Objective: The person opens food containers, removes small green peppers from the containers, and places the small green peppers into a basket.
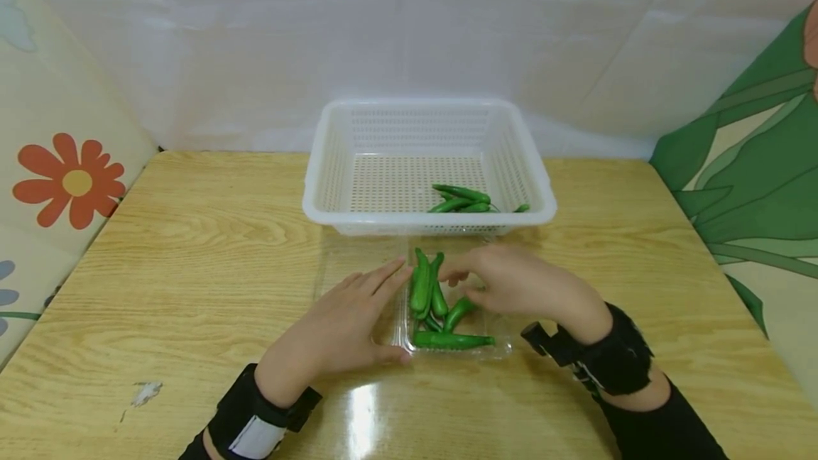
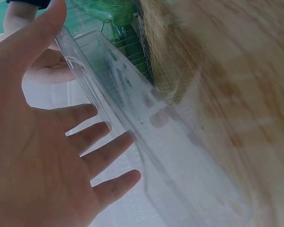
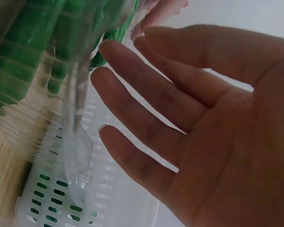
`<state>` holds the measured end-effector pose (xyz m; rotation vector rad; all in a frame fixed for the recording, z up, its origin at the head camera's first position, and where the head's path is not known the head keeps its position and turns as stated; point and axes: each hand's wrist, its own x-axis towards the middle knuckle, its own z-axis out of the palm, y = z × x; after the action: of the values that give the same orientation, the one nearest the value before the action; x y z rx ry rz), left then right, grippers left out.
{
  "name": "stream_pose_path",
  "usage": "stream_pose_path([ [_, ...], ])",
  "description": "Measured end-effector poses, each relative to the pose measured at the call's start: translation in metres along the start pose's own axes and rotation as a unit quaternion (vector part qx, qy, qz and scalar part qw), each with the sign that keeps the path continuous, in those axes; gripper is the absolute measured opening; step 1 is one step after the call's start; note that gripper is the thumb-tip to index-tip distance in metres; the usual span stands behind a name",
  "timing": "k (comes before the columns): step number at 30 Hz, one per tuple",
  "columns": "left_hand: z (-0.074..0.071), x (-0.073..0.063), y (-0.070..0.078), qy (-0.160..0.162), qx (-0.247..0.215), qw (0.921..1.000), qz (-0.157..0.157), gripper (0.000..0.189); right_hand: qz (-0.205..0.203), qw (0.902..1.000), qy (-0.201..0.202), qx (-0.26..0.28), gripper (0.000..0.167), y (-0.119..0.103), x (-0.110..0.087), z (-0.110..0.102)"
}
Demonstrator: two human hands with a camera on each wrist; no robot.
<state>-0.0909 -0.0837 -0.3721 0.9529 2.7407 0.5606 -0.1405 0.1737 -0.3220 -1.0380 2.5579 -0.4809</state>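
Observation:
A clear plastic clamshell box point(image 1: 501, 338) stands at the front of the table, its lid point(image 1: 339, 261) folded out to the left. Several green chili peppers point(image 1: 454, 341) lie in the box, some lengthwise and one across its near side. My left hand point(image 1: 345, 325) is spread over the lid beside the box, thumb and fingertips at the box's left rim point(image 2: 92, 80). Over the right part of the box is my right hand point(image 1: 520, 279), its fingers slightly bent by the peppers. In the right wrist view, nothing lies between these fingers point(image 3: 137, 104).
A white perforated basket point(image 1: 428, 218) stands right behind the box, with several green chili peppers point(image 1: 463, 194) at its near right. White sheeting point(image 1: 409, 34) hangs behind the table. Floral panels point(image 1: 77, 183) flank both sides.

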Motion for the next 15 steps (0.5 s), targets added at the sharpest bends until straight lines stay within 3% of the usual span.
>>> stream_pose_path([
  [15, -0.0008, -0.0001, 0.0005, 0.002, -0.001, 1.0, 0.002, 0.113, -0.016, 0.9991, -0.038, 0.009, 0.03, 0.0036, 0.0012, 0.0054],
])
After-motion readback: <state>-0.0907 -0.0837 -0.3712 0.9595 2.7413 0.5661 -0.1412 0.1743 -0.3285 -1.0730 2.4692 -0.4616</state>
